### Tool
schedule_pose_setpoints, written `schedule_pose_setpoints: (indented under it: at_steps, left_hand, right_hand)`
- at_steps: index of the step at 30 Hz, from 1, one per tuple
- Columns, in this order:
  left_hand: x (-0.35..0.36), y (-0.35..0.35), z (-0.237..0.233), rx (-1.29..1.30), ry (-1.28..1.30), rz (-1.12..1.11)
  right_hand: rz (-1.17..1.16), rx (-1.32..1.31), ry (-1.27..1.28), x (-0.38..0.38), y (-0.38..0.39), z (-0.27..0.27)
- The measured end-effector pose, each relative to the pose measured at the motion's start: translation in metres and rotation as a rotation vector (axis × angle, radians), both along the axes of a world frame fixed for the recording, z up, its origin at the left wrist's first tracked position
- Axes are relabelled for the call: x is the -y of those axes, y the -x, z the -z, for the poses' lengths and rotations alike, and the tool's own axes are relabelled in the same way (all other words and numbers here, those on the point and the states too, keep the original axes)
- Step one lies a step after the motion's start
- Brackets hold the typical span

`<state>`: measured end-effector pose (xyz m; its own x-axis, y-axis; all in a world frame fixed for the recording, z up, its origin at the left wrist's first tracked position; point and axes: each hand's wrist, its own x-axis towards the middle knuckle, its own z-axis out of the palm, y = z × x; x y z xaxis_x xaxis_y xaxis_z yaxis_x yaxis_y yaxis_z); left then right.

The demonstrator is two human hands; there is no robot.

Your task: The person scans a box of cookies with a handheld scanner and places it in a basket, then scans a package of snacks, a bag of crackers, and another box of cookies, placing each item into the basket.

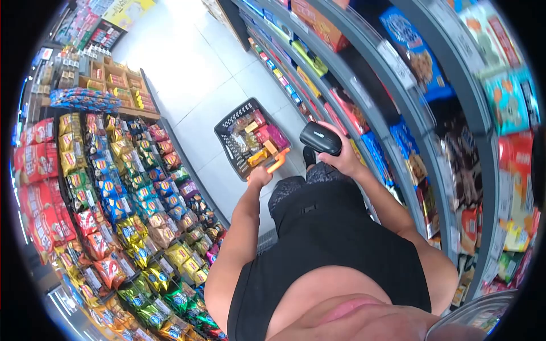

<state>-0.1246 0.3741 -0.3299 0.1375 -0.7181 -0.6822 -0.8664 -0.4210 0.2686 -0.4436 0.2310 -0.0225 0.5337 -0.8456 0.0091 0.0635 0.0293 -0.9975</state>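
My left hand (260, 177) is closed around the orange handle (278, 161) of a black plastic shopping basket (230, 149). The basket, in front of my left leg, has slotted walls and contains several packaged goods (259, 136) in yellow, red and purple wrappers. In my right hand (344, 158) is a rounded black object (320, 138) with small white lettering on its face; thumb and fingers wrap its right side. It is in front of my right thigh, close to the shelf edge.
On the left, a rack (151, 196) carries rows of colourful snack bags, with red packs (42, 196) at its outer end. Shelves (409, 91) of packaged biscuits and sweets line the right. Wooden bins (119, 85) stand beyond the rack. A light tiled floor (196, 102) runs between them.
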Motion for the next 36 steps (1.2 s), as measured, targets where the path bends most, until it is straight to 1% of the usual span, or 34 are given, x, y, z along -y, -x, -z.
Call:
schedule_pose_setpoints:
  at_steps: [3, 8, 10, 12, 14, 17, 19, 20, 21, 22, 24, 25, 27, 29, 30, 31, 32, 36]
  left_hand:
    - [0.019, -0.023, -0.009, -0.003, -0.057, 0.014]
    - [0.060, -0.061, -0.004, -0.016, -0.078, 0.008]
    - [0.074, -0.079, -0.002, -0.046, -0.083, 0.008]
    - [0.095, -0.097, -0.001, -0.040, -0.073, 0.041]
    - [0.115, -0.128, 0.011, -0.019, -0.030, 0.090]
    - [0.159, -0.173, 0.031, -0.055, -0.023, 0.150]
    - [0.187, -0.192, 0.029, -0.041, 0.017, 0.153]
    - [0.196, -0.202, 0.027, -0.036, 0.029, 0.155]
    - [0.208, -0.214, 0.030, -0.025, 0.035, 0.167]
    - [0.223, -0.227, 0.023, -0.048, 0.018, 0.200]
    - [0.250, -0.255, 0.021, -0.051, 0.042, 0.189]
    - [0.264, -0.260, 0.027, -0.050, 0.064, 0.221]
    - [0.287, -0.283, 0.027, -0.057, 0.098, 0.219]
    - [0.315, -0.300, 0.031, -0.054, 0.114, 0.221]
    - [0.331, -0.310, 0.031, -0.055, 0.118, 0.221]
    - [0.344, -0.320, 0.030, -0.053, 0.119, 0.218]
    - [0.358, -0.321, 0.037, -0.048, 0.101, 0.199]
    - [0.419, -0.349, 0.029, 0.002, 0.061, 0.210]
  right_hand:
    - [-0.024, -0.034, -0.027, 0.038, -0.020, -0.005]
    - [-0.058, -0.094, -0.051, 0.091, -0.060, 0.004]
    - [-0.051, -0.106, -0.114, 0.107, -0.082, 0.010]
    - [-0.046, -0.103, -0.103, 0.125, -0.111, 0.013]
    - [-0.032, -0.094, -0.040, 0.137, -0.140, 0.012]
    - [0.008, -0.111, -0.242, 0.149, -0.183, -0.002]
    - [-0.019, -0.106, 0.010, 0.167, -0.215, 0.008]
    - [-0.024, -0.103, 0.079, 0.176, -0.231, 0.011]
    - [-0.031, -0.100, 0.091, 0.181, -0.243, 0.012]
    - [-0.025, -0.102, 0.040, 0.183, -0.256, 0.003]
    - [-0.010, -0.106, -0.063, 0.188, -0.283, -0.013]
    - [0.005, -0.100, -0.107, 0.196, -0.282, -0.007]
    - [0.010, -0.112, -0.135, 0.202, -0.301, -0.011]
    - [0.018, -0.119, -0.107, 0.215, -0.312, -0.009]
    - [0.006, -0.119, -0.050, 0.225, -0.317, -0.007]
    - [0.035, -0.130, -0.081, 0.234, -0.321, -0.006]
    - [0.060, -0.125, -0.134, 0.251, -0.310, 0.009]
    - [0.116, -0.121, -0.161, 0.318, -0.315, 0.035]
